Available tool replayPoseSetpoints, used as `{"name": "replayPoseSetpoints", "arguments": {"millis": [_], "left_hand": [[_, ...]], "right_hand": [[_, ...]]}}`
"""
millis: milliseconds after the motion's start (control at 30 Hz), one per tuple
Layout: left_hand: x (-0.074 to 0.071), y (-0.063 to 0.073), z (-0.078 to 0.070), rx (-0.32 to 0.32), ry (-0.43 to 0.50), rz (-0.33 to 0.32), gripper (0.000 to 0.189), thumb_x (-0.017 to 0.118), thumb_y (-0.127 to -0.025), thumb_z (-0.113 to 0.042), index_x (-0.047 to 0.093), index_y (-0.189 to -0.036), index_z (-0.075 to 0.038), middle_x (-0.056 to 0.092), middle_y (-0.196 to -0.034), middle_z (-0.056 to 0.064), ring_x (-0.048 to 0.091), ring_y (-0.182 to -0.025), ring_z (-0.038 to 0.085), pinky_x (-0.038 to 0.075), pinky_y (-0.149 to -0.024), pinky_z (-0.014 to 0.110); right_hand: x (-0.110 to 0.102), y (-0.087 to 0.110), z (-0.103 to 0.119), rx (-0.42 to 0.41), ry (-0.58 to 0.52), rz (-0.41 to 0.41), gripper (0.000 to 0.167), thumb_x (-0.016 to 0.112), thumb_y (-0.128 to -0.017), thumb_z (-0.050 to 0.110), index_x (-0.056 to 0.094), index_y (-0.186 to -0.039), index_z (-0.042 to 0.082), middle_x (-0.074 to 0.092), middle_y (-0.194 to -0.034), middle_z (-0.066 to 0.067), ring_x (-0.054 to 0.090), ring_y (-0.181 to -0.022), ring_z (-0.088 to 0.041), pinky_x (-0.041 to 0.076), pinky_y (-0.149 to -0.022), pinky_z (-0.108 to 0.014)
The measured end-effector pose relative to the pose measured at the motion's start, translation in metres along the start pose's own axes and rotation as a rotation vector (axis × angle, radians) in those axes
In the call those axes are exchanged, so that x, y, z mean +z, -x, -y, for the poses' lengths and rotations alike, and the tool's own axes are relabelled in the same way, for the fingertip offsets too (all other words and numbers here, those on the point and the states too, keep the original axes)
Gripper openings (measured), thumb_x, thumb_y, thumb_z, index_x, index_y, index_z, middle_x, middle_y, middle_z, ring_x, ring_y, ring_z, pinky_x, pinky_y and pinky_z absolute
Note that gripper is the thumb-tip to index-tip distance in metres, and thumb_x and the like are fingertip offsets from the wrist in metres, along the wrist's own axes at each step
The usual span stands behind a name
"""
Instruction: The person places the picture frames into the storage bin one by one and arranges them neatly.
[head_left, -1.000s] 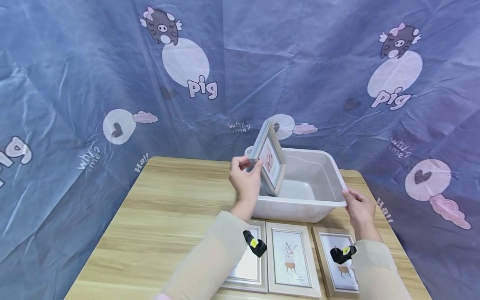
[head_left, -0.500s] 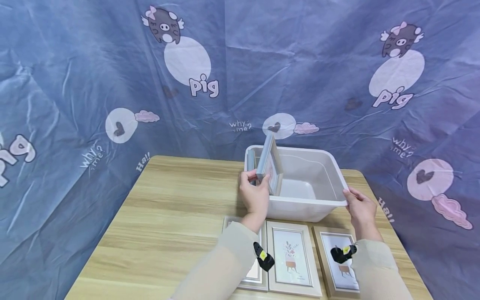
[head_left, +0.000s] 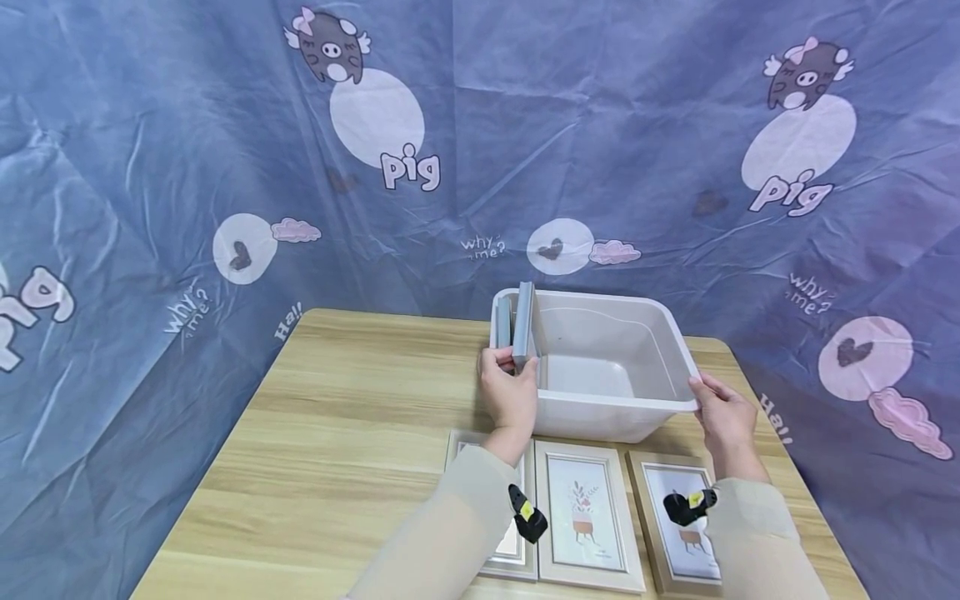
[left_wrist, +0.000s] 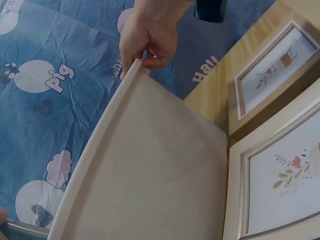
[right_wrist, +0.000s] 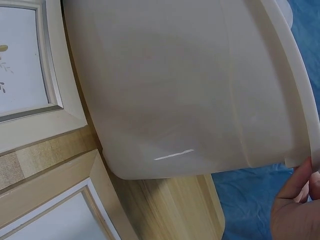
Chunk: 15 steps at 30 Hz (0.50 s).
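In the head view a white plastic bin (head_left: 600,417) stands on the wooden table. My left hand (head_left: 510,396) pinches the near end of a picture frame (head_left: 523,325), which stands on edge inside the bin's left part with its grey-blue side up. Another picture frame (head_left: 504,321) stands on edge to its left, against the bin's left wall. My right hand (head_left: 726,412) grips the bin's near right rim corner; the right wrist view shows this hand (right_wrist: 295,200) with its thumb on the rim.
In front of the bin lie three picture frames: a left one (head_left: 528,533) partly under my left sleeve, a middle one (head_left: 588,517) with a plant print, and a right one (head_left: 652,525) partly behind my right wrist. A blue patterned cloth (head_left: 480,125) hangs behind the table.
My left hand has lowered the picture frame into the bin and turned it from tilted to nearly upright, beside the other one. My right hand has stayed on the rim.
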<state>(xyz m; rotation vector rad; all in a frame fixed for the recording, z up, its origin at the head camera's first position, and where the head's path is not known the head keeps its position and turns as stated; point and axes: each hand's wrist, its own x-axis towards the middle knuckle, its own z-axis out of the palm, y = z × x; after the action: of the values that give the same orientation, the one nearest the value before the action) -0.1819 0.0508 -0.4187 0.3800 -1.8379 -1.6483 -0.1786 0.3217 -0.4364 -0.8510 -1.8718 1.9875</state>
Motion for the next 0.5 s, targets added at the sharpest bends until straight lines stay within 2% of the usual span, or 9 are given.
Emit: {"name": "replayPoseSetpoints", "arguments": {"millis": [67,367,500], "left_hand": [[0.0,0.0,0.001,0.004,-0.008,0.007,0.035,0.083,-0.066,-0.002,0.059,-0.091,-0.007,0.057,-0.084,0.001,0.057,-0.075,0.017,0.051,-0.067,0.029],[0.0,-0.001,0.008,0.103,-0.057,0.012,0.042,0.084,-0.064,0.001,0.06,-0.098,-0.007,0.056,-0.09,0.002,0.056,-0.078,0.017,0.052,-0.072,0.025],[-0.001,0.0,0.012,0.127,-0.09,0.017,0.04,0.084,-0.064,-0.001,0.063,-0.098,-0.007,0.055,-0.089,0.002,0.055,-0.076,0.016,0.051,-0.07,0.026]], "right_hand": [[0.0,0.0,0.001,0.008,-0.014,0.005,0.015,0.069,-0.087,0.015,0.072,-0.083,0.03,0.061,-0.068,0.017,0.054,-0.061,0.001,0.043,-0.048,-0.012],[-0.001,0.001,0.002,0.028,-0.036,0.016,0.012,0.068,-0.087,0.016,0.072,-0.09,0.028,0.061,-0.069,0.018,0.055,-0.065,0.002,0.044,-0.05,-0.012],[-0.001,0.001,0.002,0.03,-0.043,0.019,0.014,0.068,-0.088,0.015,0.072,-0.086,0.029,0.061,-0.069,0.018,0.055,-0.064,0.002,0.044,-0.05,-0.012]]}}
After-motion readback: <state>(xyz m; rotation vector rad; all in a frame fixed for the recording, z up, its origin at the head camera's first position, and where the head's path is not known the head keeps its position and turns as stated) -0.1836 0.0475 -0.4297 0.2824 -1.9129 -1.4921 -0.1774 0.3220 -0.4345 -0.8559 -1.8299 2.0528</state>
